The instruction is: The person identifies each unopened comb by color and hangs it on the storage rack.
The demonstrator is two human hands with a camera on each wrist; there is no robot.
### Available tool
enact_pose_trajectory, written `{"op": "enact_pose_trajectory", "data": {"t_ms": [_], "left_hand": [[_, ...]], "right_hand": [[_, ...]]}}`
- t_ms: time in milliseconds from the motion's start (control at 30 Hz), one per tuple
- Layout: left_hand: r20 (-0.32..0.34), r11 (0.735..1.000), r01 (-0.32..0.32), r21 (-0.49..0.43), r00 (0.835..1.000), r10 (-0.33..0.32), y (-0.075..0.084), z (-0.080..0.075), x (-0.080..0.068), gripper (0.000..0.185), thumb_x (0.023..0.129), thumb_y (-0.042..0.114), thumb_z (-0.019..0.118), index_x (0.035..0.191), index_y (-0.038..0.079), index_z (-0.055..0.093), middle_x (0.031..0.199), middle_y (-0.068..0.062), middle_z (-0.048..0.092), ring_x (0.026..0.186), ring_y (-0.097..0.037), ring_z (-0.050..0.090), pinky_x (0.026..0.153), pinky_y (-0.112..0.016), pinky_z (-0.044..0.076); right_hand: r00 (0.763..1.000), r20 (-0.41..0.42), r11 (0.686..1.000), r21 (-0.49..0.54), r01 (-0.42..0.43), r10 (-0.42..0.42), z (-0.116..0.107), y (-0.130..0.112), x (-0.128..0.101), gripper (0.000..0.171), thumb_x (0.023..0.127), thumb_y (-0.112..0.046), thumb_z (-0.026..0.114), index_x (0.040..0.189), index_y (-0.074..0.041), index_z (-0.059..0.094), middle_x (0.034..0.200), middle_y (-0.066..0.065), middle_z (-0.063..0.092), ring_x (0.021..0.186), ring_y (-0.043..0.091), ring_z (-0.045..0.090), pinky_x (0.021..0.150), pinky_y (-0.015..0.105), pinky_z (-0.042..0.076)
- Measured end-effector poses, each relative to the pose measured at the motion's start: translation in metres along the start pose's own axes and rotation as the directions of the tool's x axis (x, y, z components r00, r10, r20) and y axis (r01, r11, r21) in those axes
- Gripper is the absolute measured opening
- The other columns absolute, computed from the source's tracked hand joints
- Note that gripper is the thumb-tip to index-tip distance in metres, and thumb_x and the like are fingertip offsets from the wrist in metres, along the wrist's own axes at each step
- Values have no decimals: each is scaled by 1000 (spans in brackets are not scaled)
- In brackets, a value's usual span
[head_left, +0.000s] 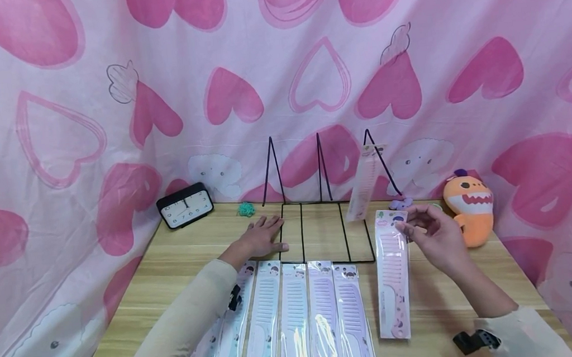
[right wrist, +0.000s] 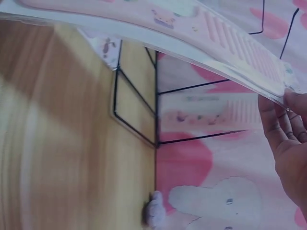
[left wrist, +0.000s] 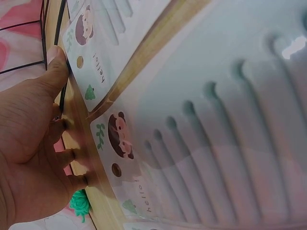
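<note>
My right hand [head_left: 437,239] pinches a packaged pink comb [head_left: 393,276] near its top corner, and the pack hangs upright in front of the black wire rack [head_left: 302,233]. In the right wrist view, thumb and fingers grip the end of that pack. A second packaged pink comb [head_left: 365,183] hangs from the rack's right prong, tilted. My left hand [head_left: 260,239] lies with fingers spread on the rack's left base wire. Below it several packaged combs [head_left: 265,303] in blue, pink and purple lie side by side; their printed tops show large in the left wrist view.
A black-framed clock [head_left: 185,206] and a small green thing [head_left: 246,209] stand at the back left. To the right sit an orange plush toy [head_left: 470,209] and a small purple item [head_left: 401,203]. A pink heart-print curtain [head_left: 235,48] surrounds the wooden table [head_left: 148,284].
</note>
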State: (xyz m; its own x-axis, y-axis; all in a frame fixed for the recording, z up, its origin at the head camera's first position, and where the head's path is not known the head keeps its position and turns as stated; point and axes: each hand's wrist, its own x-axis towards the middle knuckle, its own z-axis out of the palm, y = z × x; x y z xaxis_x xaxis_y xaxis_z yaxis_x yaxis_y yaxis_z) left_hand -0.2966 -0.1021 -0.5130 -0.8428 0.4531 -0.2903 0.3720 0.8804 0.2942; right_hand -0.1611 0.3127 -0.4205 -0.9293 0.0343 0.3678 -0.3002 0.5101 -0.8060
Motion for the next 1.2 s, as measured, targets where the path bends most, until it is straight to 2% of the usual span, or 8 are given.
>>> {"op": "enact_pose_trajectory", "data": {"t_ms": [100, 267, 433, 1200], "left_hand": [[-1, 1000, 1, -5, 1000, -1, 1, -1, -1, 89, 110, 63, 58, 178, 17, 23, 188, -8, 14, 174, -44, 7, 140, -68, 11], [0, 1000, 6, -9, 1000, -6, 1, 0, -2, 89, 110, 62, 57, 178, 17, 22, 188, -8, 13, 174, -44, 6, 140, -67, 11], [7, 1000, 4, -4, 1000, -4, 2, -1, -3, 89, 110, 63, 56, 178, 18, 21, 188, -7, 12, 174, -43, 4, 141, -66, 9], [7, 1000, 3, -6, 1000, -3, 0, -1, 0, 90, 109, 63, 58, 178, 19, 21, 188, -6, 11, 175, -42, 4, 141, -66, 9]], "right_hand": [[995, -60, 996, 32, 81, -79, -1, -9, 1, 34, 96, 8, 80, 127, 4, 68, 102, -16, 69, 87, -1, 69, 70, 16, 64], [971, -141, 971, 116, 208, -191, -1, -20, 3, 34, 89, 24, 76, 120, 13, 66, 103, -13, 69, 90, -2, 71, 72, 13, 63], [953, -153, 952, 117, 282, -263, -2, -27, 6, 36, 88, 28, 74, 120, 16, 64, 108, -10, 70, 93, -2, 72, 74, 13, 64], [962, -200, 977, 67, 202, -185, -6, -40, 16, 41, 92, 21, 76, 130, 11, 63, 104, -12, 68, 96, -2, 73, 78, 10, 62]]}}
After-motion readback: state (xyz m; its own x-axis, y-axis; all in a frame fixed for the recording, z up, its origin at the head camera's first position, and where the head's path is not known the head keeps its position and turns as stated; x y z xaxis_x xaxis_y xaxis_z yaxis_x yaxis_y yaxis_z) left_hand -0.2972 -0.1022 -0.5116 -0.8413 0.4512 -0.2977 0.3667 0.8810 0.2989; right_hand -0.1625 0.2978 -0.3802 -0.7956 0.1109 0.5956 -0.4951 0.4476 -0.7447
